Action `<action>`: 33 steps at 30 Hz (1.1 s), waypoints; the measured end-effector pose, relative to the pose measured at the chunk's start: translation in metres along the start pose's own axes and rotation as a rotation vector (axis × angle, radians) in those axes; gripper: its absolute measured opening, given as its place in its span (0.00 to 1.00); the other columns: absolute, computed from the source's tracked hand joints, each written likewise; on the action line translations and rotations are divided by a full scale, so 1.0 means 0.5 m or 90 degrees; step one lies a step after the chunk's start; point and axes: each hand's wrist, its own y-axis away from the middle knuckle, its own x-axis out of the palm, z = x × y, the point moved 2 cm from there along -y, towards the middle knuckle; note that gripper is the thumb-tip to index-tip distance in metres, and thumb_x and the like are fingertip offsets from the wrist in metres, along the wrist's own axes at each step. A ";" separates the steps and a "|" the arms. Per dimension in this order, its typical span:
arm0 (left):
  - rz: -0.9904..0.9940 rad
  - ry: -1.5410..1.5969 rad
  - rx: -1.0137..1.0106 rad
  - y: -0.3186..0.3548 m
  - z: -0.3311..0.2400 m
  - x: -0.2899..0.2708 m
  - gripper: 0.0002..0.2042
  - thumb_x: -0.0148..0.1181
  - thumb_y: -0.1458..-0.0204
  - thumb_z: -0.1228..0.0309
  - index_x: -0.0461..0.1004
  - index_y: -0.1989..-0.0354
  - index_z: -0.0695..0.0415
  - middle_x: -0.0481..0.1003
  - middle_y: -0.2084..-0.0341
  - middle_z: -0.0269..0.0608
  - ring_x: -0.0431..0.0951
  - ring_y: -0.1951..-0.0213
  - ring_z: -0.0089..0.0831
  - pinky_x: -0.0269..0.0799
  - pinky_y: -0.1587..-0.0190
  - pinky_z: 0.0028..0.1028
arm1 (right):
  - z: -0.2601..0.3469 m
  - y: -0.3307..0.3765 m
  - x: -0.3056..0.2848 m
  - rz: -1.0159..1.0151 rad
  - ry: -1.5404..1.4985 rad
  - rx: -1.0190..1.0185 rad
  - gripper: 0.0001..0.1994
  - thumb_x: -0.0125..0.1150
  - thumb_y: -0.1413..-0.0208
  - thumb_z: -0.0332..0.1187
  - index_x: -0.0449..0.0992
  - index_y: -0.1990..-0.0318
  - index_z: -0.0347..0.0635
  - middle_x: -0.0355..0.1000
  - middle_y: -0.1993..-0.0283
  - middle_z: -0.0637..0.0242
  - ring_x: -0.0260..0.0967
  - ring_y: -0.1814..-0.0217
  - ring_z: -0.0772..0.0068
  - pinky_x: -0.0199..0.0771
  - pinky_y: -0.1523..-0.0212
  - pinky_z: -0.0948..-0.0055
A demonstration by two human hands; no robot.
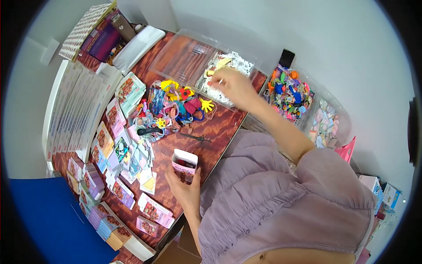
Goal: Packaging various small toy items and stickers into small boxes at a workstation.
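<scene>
My left hand point(186, 190) is closed round a small pink-and-white cardboard box point(185, 156) near the table's front edge. The box's white flap stands up, and dark contents show in its mouth. My right hand point(233, 86) reaches over a clear plastic tray point(252, 81) heaped with small white and pale yellow paper pieces point(237, 64). Its fingertips are pinched together beside a tiny white bit; exactly what they hold is too small to make out. Between the hands lies a pile of colourful small toys and cords point(171, 105), with a dark sword-shaped piece point(194, 137) nearer me.
Bins of bright trinkets point(290, 94) and pastel pieces point(324, 123) stand at the right. Flat printed boxes point(130, 93) and loose cards point(140, 158) cover the table's left part. White stacked boxes point(74, 110) line the far left, beside a blue panel point(48, 220).
</scene>
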 end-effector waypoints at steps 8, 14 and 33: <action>0.013 0.032 -0.025 -0.008 0.002 0.010 0.37 0.75 0.59 0.72 0.63 0.40 0.65 0.67 0.53 0.49 0.73 0.53 0.42 0.71 0.52 0.34 | -0.130 -0.055 -0.035 0.013 -0.023 0.102 0.09 0.66 0.51 0.28 0.69 0.71 0.39 0.68 0.77 0.67 0.64 0.75 0.75 0.65 0.71 0.70; 0.021 0.031 -0.027 -0.014 0.008 0.008 0.37 0.75 0.59 0.72 0.63 0.39 0.65 0.67 0.54 0.47 0.73 0.55 0.38 0.72 0.54 0.33 | -0.151 -0.065 -0.048 0.130 -0.214 0.111 0.03 0.61 0.47 0.26 0.75 0.67 0.37 0.70 0.76 0.70 0.64 0.73 0.80 0.64 0.70 0.72; 0.022 0.050 -0.060 -0.003 0.015 0.001 0.37 0.75 0.59 0.73 0.63 0.38 0.64 0.67 0.51 0.46 0.72 0.53 0.38 0.72 0.55 0.32 | -0.111 -0.056 -0.035 0.175 0.288 0.041 0.14 0.68 0.55 0.34 0.77 0.60 0.44 0.77 0.66 0.57 0.76 0.59 0.53 0.72 0.60 0.58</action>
